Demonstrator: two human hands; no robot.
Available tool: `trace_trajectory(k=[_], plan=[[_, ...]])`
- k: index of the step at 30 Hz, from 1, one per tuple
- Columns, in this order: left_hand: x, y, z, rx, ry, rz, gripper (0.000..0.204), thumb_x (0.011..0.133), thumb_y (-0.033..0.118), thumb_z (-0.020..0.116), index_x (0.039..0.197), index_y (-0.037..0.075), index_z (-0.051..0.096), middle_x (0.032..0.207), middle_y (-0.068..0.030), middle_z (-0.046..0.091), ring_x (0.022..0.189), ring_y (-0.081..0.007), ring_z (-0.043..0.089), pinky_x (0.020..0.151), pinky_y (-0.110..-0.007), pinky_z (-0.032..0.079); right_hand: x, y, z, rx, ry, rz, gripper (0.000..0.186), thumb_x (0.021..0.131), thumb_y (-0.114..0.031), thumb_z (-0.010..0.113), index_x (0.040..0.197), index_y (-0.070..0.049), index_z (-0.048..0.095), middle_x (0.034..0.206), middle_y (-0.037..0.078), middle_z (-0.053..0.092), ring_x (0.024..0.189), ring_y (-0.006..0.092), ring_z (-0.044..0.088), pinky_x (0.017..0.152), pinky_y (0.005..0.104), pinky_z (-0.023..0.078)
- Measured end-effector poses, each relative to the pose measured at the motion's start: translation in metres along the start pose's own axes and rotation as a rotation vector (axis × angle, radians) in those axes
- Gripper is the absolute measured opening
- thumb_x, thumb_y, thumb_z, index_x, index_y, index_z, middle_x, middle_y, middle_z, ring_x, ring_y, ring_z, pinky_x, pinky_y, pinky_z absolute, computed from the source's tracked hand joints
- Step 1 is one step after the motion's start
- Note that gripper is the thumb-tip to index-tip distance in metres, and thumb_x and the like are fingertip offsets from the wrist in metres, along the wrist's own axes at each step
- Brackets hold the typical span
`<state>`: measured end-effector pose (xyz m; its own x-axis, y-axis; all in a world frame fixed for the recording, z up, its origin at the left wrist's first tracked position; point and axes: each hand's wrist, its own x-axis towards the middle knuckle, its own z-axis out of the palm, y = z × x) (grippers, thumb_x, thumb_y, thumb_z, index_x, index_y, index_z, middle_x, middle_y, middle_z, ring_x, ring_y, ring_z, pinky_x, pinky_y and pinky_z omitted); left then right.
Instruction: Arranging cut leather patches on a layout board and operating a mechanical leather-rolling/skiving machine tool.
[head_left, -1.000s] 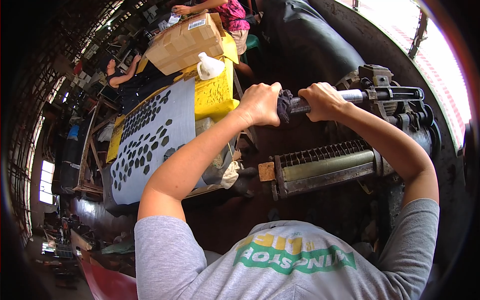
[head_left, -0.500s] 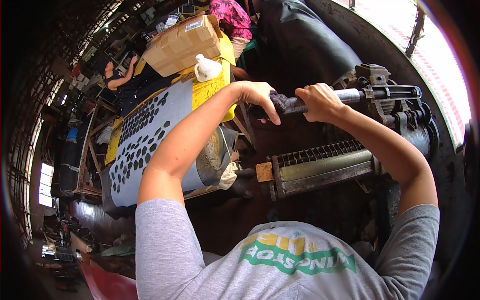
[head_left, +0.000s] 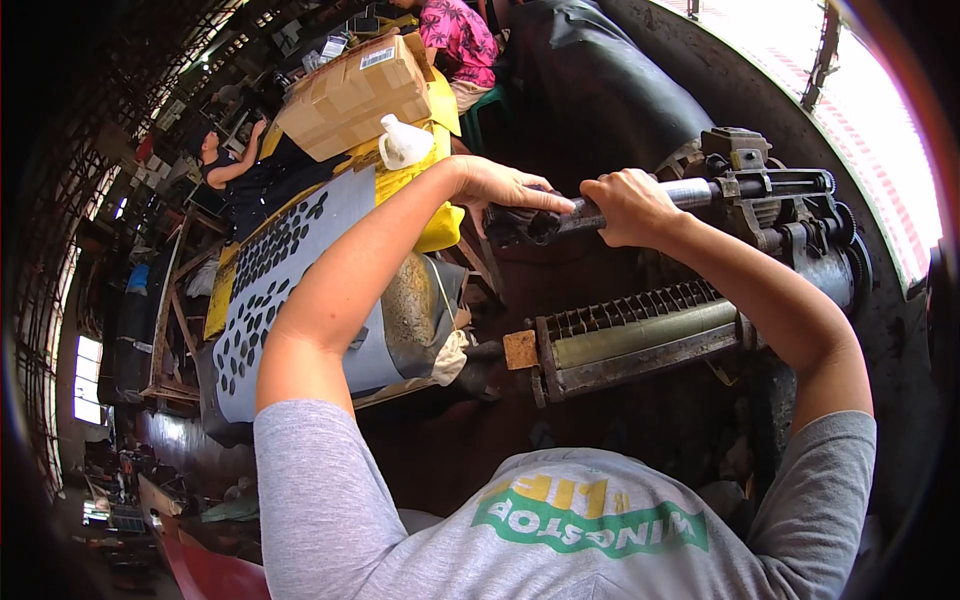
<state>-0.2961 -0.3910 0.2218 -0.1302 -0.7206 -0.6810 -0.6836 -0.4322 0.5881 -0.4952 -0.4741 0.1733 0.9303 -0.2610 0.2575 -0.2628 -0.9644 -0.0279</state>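
Observation:
A long metal roller reaches leftward from a geared machine. My right hand is wrapped round its shaft, knuckles up. At the left end sits a dark, rag-like wad, its exact kind unclear. My left hand is on this wad, with one digit stretched along the top toward the shaft; its other fingers are partly hidden. Below both hands lies a second, larger roller, greenish, with a row of dark coils along its upper side and a tan block at its near-left end.
To the left stands a table with a grey sheet bearing several dark cut pieces. A white jug and a cardboard box rest on yellow material. A large black roll lies beyond the machine. Two people are farther back.
My left hand has turned flatter, its stretched digit swinging up to the shaft. The dark wad has shifted left and down. My right hand keeps its grip on the roller.

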Motion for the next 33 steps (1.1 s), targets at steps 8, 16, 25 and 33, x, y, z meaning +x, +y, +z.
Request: trace_trajectory(k=[8, 16, 25, 33], plan=[[-0.001, -0.013, 0.004, -0.186, -0.005, 0.03, 0.052, 0.07, 0.038, 0.079, 0.102, 0.005, 0.055, 0.089, -0.0045, 0.062, 0.074, -0.0128, 0.062, 0.066, -0.026, 0.054, 0.0, 0.0, 0.001, -0.001, -0.007, 0.003, 0.022, 0.057, -0.011, 0.068, 0.078, -0.004, 0.062, 0.069, 0.015, 0.064, 0.07, 0.0317, 0.065, 0.065, 0.0398, 0.051], [-0.011, 0.0, 0.013, 0.042, 0.095, 0.24, 0.065, 0.056, 0.023, 0.086, 0.108, 0.001, 0.053, 0.095, -0.0052, 0.061, 0.086, -0.0129, 0.058, 0.079, -0.028, 0.05, 0.001, 0.001, 0.001, 0.01, -0.05, 0.015, 0.028, 0.056, -0.01, 0.07, 0.082, -0.003, 0.061, 0.071, 0.015, 0.064, 0.071, 0.0323, 0.064, 0.066, 0.0408, 0.051], [-0.01, -0.012, 0.039, 0.336, 0.552, 0.242, 0.065, 0.049, 0.023, 0.08, 0.102, -0.004, 0.054, 0.086, -0.0126, 0.066, 0.078, -0.0198, 0.063, 0.077, -0.031, 0.051, 0.009, 0.004, -0.009, 0.076, -0.138, -0.015, 0.022, 0.053, -0.01, 0.065, 0.073, -0.002, 0.066, 0.07, 0.018, 0.064, 0.07, 0.0328, 0.065, 0.068, 0.0391, 0.052], [-0.012, -0.016, 0.069, 0.455, 0.849, 0.355, 0.057, 0.054, 0.019, 0.075, 0.101, 0.001, 0.05, 0.083, -0.0198, 0.063, 0.083, -0.0367, 0.063, 0.075, -0.041, 0.051, 0.03, 0.017, -0.014, 0.44, -0.655, 0.135, 0.022, 0.056, -0.006, 0.065, 0.075, 0.005, 0.063, 0.06, 0.015, 0.062, 0.053, 0.0238, 0.063, 0.051, 0.0351, 0.051]])
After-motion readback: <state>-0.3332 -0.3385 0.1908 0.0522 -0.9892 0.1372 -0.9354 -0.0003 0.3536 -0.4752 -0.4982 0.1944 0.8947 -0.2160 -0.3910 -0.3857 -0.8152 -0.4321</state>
